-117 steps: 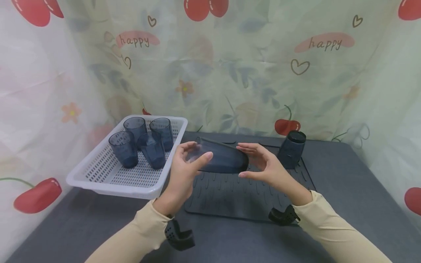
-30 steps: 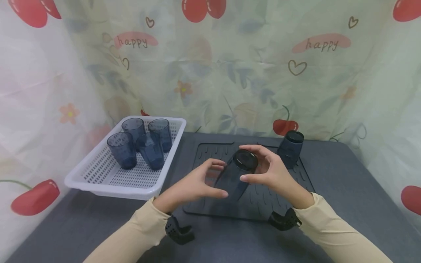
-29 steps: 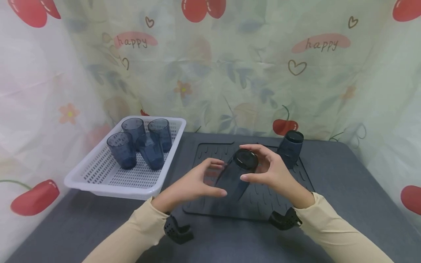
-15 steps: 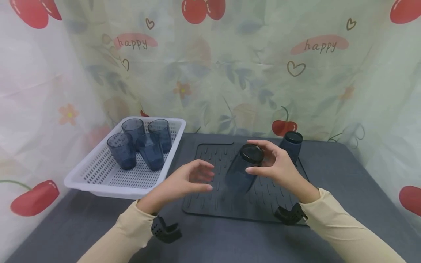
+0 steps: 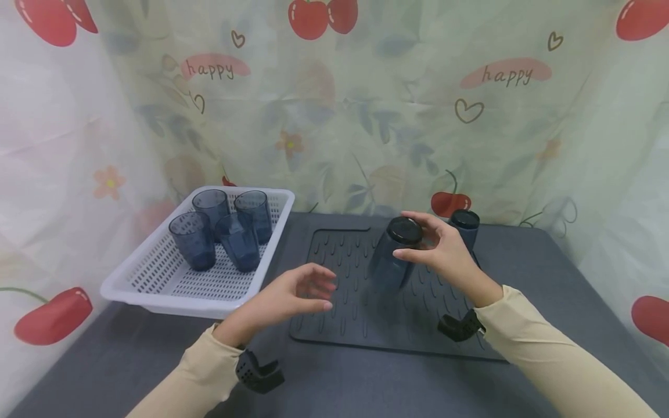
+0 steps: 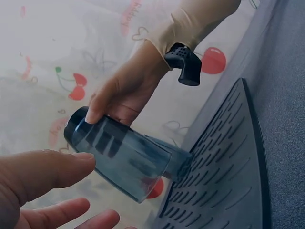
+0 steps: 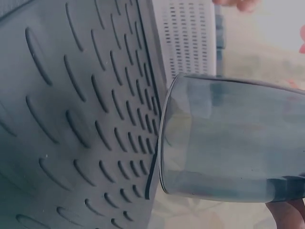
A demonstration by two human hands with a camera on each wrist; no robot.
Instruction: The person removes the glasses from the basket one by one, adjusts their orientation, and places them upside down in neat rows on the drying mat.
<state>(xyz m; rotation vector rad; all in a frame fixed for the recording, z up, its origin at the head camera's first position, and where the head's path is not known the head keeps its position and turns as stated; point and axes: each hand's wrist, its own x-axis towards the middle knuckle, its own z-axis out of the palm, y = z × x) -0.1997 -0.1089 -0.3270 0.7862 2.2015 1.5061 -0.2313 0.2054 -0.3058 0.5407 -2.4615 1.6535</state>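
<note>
The right hand (image 5: 443,248) grips one dark glass (image 5: 393,258) near its base; this glass is tilted, mouth downward, above the ridged mat (image 5: 337,313). The left hand (image 5: 290,295) holds nothing, its thumb and fingers apart. Beside the mat is the white basket (image 5: 180,306), and four similar glasses (image 5: 237,241) are inside it.

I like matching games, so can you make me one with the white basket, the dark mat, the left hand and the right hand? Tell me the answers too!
Column one:
1. white basket
2. dark mat
3. left hand
4. right hand

Column two:
A. lying flat on the table
B. gripping a bottom-up cup
C. four blue cups inside
D. holding nothing

Right pairs: 1-C, 2-A, 3-D, 4-B.
</note>
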